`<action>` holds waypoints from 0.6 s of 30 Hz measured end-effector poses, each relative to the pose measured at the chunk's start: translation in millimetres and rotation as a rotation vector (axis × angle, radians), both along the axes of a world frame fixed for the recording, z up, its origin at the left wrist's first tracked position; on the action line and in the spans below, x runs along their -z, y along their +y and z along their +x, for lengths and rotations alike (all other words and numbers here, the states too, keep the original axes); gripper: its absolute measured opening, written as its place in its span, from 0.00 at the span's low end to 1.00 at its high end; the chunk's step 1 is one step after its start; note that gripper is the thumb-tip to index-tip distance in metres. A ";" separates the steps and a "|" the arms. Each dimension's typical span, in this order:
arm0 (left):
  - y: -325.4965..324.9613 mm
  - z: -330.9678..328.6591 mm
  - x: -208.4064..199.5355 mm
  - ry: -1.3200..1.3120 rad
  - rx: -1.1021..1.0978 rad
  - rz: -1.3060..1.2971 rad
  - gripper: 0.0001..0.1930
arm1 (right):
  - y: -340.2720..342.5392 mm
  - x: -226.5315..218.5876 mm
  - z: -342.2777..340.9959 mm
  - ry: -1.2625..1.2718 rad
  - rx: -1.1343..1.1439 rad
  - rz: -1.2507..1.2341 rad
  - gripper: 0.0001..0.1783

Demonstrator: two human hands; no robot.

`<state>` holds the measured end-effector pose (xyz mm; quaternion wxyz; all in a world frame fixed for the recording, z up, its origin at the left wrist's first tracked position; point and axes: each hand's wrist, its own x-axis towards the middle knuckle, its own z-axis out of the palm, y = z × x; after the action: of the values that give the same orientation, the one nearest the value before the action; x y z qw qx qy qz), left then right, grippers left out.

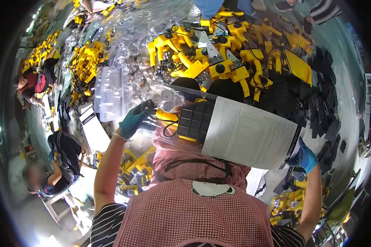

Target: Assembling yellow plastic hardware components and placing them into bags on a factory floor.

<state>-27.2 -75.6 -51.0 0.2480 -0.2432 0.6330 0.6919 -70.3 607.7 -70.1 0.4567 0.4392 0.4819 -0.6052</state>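
Observation:
In front of my apron, a clear plastic bag (152, 133) lies across my lap. It holds a black ribbed tray (190, 122), a yellow tool handle (166, 115) with a black cord, and several round grey metal parts (165, 97). My left hand (135, 119), in a teal glove, is closed on the bag's left end. A white printed sheet (251, 133) covers the right part beside the tray; whether it is inside the bag or on top, I cannot tell. At the sheet's right end my right hand (304, 157), in a blue glove, pinches its edge.
Ahead lies a large heap of yellow corded tools (222, 57). Black flat pieces (317, 99) pile up on the right, and clear plastic bags (140, 29) spread out at far left. A co-worker (59, 162) sits at left; another person (37, 82) is farther back.

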 end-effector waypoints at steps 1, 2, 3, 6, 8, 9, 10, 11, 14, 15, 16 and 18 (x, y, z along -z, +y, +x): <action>4.8 -0.2 -2.2 0.017 0.005 -0.024 0.28 | -1.6 -2.0 -3.4 0.039 -0.097 -0.019 0.40; 8.6 0.5 -5.1 0.033 0.011 -0.048 0.27 | -3.9 -5.1 -2.3 0.117 -0.109 0.103 0.41; 11.5 3.0 -8.9 0.041 0.000 -0.048 0.27 | -13.6 -15.9 -6.1 0.125 -0.119 0.103 0.41; 14.9 10.6 -17.2 0.048 -0.075 -0.041 0.26 | -19.7 -28.2 -8.9 0.143 -0.221 0.438 0.41; 18.9 11.3 -22.0 0.043 -0.126 -0.041 0.25 | -6.0 -25.5 -3.8 0.332 -0.244 0.311 0.42; 22.2 11.3 -23.3 0.028 -0.172 -0.041 0.24 | -9.9 -27.9 -1.4 0.334 -0.244 0.320 0.42; 24.2 10.8 -25.6 0.059 -0.181 -0.029 0.25 | -15.7 -28.3 -0.7 0.273 -0.215 0.325 0.41; 26.4 9.6 -29.4 0.060 -0.175 -0.032 0.25 | -22.6 -29.6 0.2 0.211 -0.186 0.329 0.41; 29.1 15.9 -27.6 0.066 -0.207 -0.048 0.26 | -53.4 -40.2 1.2 0.286 -0.259 0.277 0.39; 32.2 17.3 -28.7 0.068 -0.208 -0.042 0.26 | -59.1 -37.9 1.3 0.316 -0.271 0.251 0.38; 36.7 18.9 -29.4 0.067 -0.221 -0.050 0.26 | -69.1 -37.3 3.1 0.360 -0.254 0.282 0.38; 48.1 25.4 -26.3 0.088 -0.268 -0.038 0.25 | -77.0 -31.3 2.8 0.364 -0.262 0.254 0.38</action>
<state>-1.8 -27.5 -24.8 0.1209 -0.2996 0.6180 0.7168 -67.4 530.7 -38.7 0.3779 0.3108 0.6811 -0.5447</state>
